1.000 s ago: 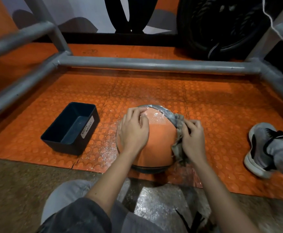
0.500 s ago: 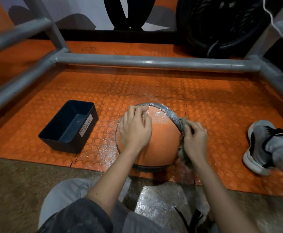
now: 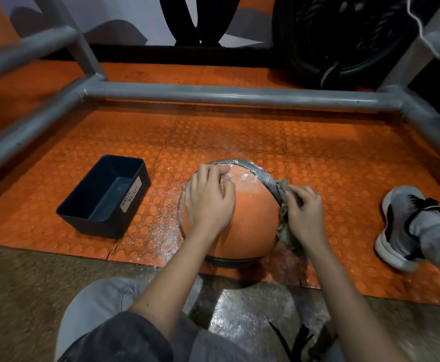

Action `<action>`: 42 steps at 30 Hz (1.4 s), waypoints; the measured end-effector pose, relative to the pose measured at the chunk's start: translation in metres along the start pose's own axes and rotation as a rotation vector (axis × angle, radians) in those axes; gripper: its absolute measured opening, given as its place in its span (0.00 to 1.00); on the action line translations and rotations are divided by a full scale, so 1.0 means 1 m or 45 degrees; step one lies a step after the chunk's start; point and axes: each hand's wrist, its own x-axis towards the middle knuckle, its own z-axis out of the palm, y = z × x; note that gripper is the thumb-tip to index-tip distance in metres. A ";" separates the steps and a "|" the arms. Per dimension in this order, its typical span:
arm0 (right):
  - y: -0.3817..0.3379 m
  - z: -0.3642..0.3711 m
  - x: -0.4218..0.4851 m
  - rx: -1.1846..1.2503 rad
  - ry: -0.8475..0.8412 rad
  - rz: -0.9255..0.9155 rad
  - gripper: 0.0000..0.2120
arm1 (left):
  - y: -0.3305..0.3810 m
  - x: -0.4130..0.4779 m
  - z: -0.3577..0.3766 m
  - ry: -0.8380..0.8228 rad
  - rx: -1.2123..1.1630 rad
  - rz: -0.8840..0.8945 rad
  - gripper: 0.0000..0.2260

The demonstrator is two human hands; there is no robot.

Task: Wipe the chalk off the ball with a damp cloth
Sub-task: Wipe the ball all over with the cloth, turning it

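Half the cloth (image 3: 285, 235) hides under the gripping right hand (image 3: 305, 212) — left hand (image 3: 209, 199) spread on the ball (image 3: 255, 218).

dim, warm | soft shadows | wide-angle bending | blurred edges

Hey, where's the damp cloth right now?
In the head view, the cloth is right of centre, bunched in the right hand and pressed against the right side of the orange ball.

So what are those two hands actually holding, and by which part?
The right hand grips a bunched grey cloth by its upper part, pressed against the ball on its right. The left hand holds nothing; it rests on top of the ball.
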 end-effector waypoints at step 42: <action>-0.048 0.009 -0.023 -0.071 0.089 -0.344 0.12 | 0.012 -0.003 0.000 -0.014 0.030 0.044 0.17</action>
